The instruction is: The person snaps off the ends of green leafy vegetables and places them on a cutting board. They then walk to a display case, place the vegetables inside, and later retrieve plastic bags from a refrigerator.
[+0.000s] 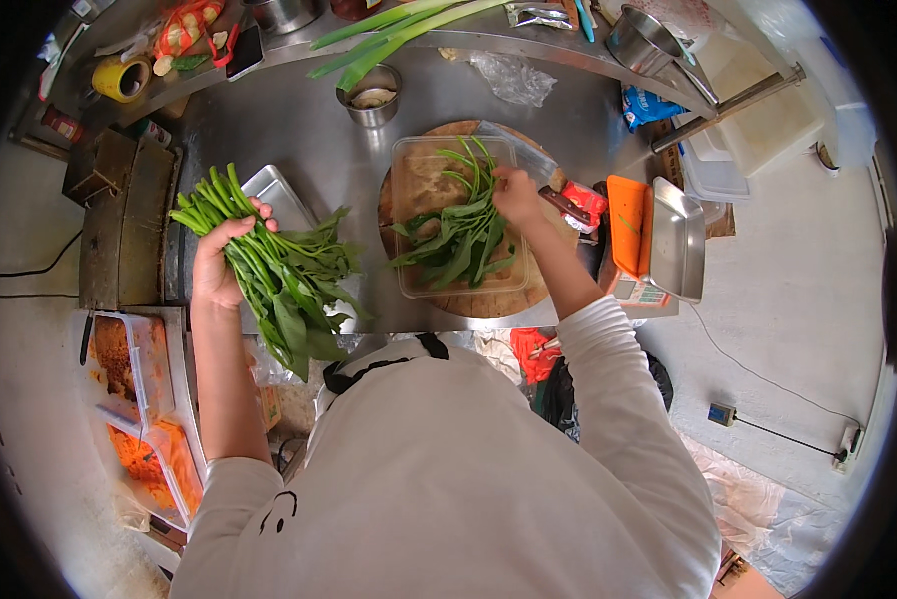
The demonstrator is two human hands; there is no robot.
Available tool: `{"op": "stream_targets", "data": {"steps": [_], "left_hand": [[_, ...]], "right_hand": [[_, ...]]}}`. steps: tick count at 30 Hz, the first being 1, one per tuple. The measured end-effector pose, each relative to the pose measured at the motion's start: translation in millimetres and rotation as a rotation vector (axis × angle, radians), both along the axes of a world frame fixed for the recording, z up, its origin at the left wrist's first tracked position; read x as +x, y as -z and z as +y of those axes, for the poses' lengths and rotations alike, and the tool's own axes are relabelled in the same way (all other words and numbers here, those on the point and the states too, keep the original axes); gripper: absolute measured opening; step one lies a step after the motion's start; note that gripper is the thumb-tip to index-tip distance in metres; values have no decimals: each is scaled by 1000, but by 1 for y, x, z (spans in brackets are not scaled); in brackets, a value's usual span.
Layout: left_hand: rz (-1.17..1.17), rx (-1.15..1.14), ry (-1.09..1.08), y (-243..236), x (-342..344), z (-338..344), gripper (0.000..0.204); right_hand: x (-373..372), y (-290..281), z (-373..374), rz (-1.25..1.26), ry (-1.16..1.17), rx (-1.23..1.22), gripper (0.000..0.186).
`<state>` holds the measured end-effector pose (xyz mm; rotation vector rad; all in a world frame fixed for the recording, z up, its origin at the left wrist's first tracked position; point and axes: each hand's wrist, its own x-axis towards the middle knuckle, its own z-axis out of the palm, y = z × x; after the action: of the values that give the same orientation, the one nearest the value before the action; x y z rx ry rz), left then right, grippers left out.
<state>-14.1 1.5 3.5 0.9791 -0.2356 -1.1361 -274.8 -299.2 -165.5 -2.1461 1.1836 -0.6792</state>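
My left hand (231, 258) is closed around the stems of a thick bunch of water spinach (287, 285), held up at the left with its leaves hanging down to the right. Over a clear plastic tub (401, 175), my right hand (517, 196) pinches the stems of a smaller lot of water spinach (463, 232), whose leaves lie in the tub. Beneath the tub is a round wooden chopping board (536, 285). A cleaver (565, 205) rests on the board's right side, its wooden handle beside my right wrist and its blade partly behind the tub.
A metal tray (277, 197) sits behind the left bunch. A steel bowl (371, 100) stands at the back, under long leeks (409, 40) on a raised shelf. At right are an orange tray (629, 225) and a steel pan (676, 240); at lower left, containers of orange-red food (154, 464).
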Motion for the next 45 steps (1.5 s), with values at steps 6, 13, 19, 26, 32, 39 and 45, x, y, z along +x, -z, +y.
{"op": "stream_targets", "data": {"steps": [6,13,19,26,32,39,45], "left_hand": [[-43,-21,92,-7,-12,-12,31],[12,-153,229,-21,-29,-31,33],[-11,-187,195,-20,-32,-37,41],[-57,-120,151,-18,-30,-37,31],[26,-196,168,-24,-33,-44,16],[-48,-133,167,-24,-27,-43,14],[-113,-111,142,-30,-33,-51,22]], "right_hand": [[37,-64,62,-301,-242,147,16],[78,-168,137,-572,-675,175,15],[98,-172,154,-651,-667,292,16],[96,-164,147,-720,-554,410,11],[88,-170,131,-668,-491,526,6],[75,-179,112,-838,-625,760,13],[78,-176,115,-768,-726,913,14]]}}
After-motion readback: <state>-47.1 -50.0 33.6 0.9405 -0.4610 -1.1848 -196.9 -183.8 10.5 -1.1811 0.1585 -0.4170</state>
